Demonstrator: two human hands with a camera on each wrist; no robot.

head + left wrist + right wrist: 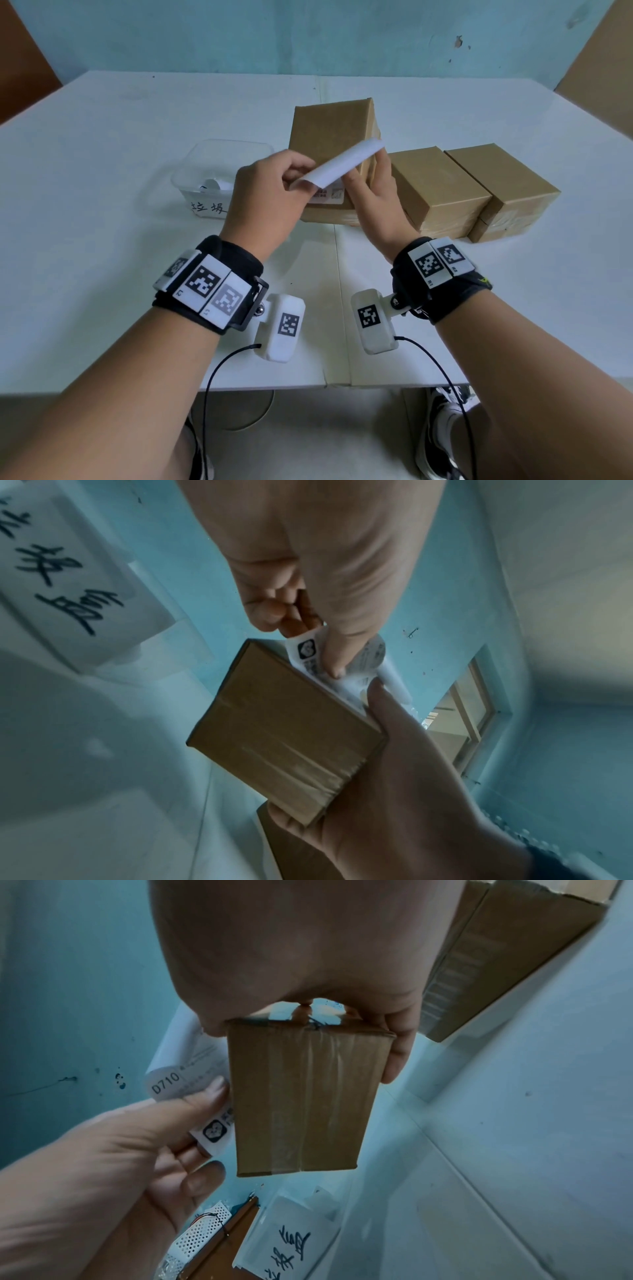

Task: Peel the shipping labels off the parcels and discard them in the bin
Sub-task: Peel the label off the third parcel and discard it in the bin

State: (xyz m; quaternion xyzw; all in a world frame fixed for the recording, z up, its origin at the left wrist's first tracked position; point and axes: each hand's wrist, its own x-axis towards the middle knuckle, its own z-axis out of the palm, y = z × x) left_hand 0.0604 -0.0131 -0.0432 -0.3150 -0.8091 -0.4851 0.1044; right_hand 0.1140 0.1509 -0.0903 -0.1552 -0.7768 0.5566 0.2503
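Observation:
A brown cardboard parcel (pixel 325 133) stands tilted at the table's middle, and my right hand (pixel 369 175) grips its right side with thumb in front and fingers behind. Its white shipping label (pixel 344 163) is peeled up and curls away; the lower strip still sticks to the parcel's front. My left hand (pixel 297 179) pinches the label's free edge between thumb and fingers. In the left wrist view the label (pixel 308 650) sits in the pinch above the parcel (pixel 284 729). The right wrist view shows the parcel (pixel 301 1096) and the label (pixel 178 1080) marked D710.
A clear plastic bin (pixel 205 150) with a handwritten tag stands left of the parcel and holds crumpled white paper. Two more brown parcels (pixel 435 188) (pixel 507 192) lie side by side to the right. The white table's front edge (pixel 274 387) is near my forearms.

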